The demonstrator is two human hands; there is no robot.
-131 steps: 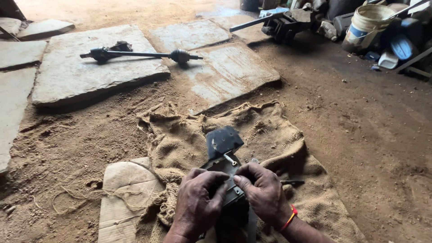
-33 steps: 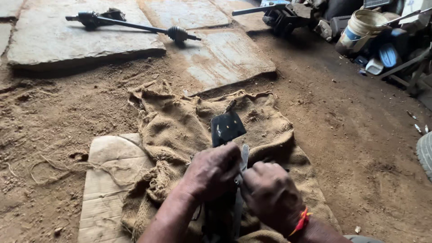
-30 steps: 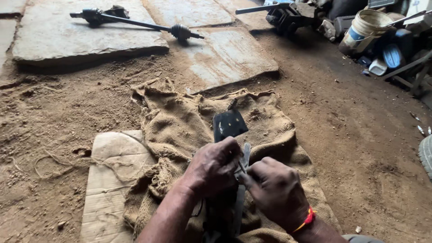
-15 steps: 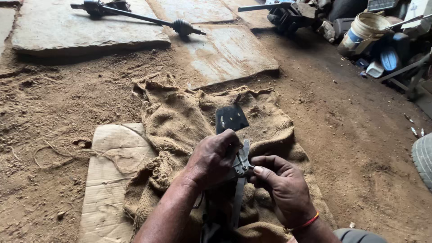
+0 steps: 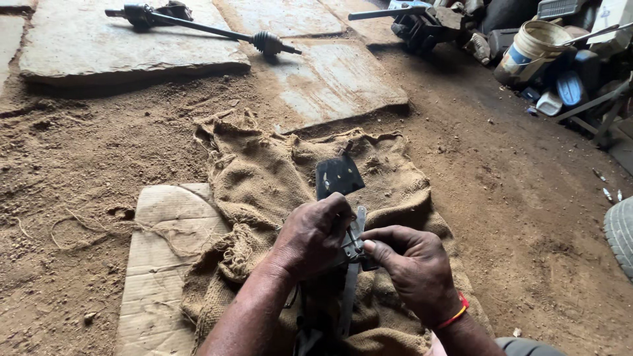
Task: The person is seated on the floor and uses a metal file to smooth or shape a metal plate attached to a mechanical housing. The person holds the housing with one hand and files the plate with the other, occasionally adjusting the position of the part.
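A dark metal part with a flat square plate (image 5: 338,176) at its far end and a long grey bar (image 5: 350,283) lies over a burlap sack (image 5: 264,178) on the dirt floor. My left hand (image 5: 311,236) grips the part around its middle, just below the plate. My right hand (image 5: 412,267) is beside it on the right, thumb and fingers pinched on a small fitting (image 5: 359,249) at the bar's upper end. A red band sits on my right wrist. The lower end of the part is hidden behind my forearm.
A piece of cardboard (image 5: 158,264) lies under the sack's left side. Stone slabs (image 5: 125,43) at the back carry a long axle shaft (image 5: 211,28). A white bucket (image 5: 531,49) and metal scrap stand at the back right. A tyre edge (image 5: 621,234) shows at far right.
My view has shifted and come closer. My right hand has eased off the part's body and now pinches the small fitting with its fingertips, while my left hand keeps its grip.
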